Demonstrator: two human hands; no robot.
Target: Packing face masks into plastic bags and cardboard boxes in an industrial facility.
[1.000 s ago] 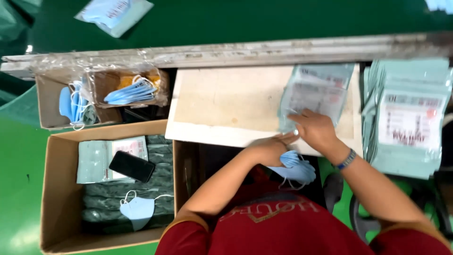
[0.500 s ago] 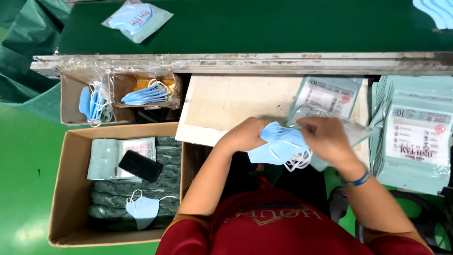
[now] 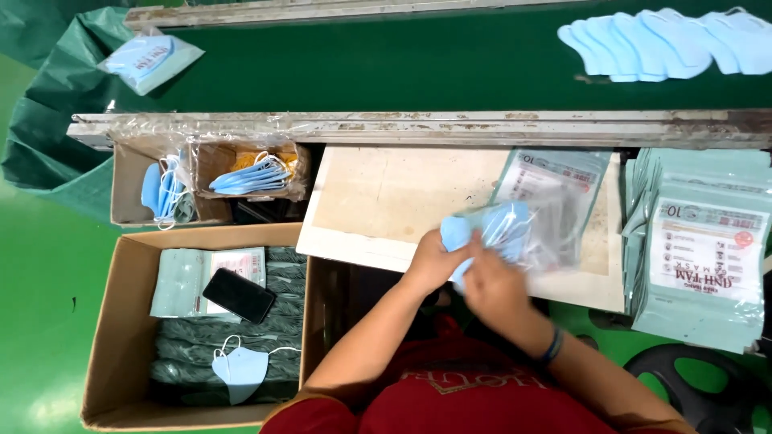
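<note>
Both hands, left hand [image 3: 434, 261] and right hand [image 3: 490, 285], grip blue masks [image 3: 490, 229] near the board [image 3: 378, 201] edge.

Pale blue masks [image 3: 482, 229] against a clear pouch [image 3: 555, 217] with teal and white print. Cream-coloured board [image 3: 378, 201] beneath. Stack of teal pouches [image 3: 700, 257] with white panels and a red mark. Dark green belt [image 3: 386, 64] carrying a row of light blue masks [image 3: 659, 40]. Brown cardboard box [image 3: 121, 321] with dark grey-green bundles [image 3: 233, 354], a black phone [image 3: 238, 295] and one pale blue mask [image 3: 240, 371]. Bright green floor [image 3: 40, 321]. Red shirt [image 3: 474, 402] with gold lettering; dark blue wristband [image 3: 552, 347].
</note>
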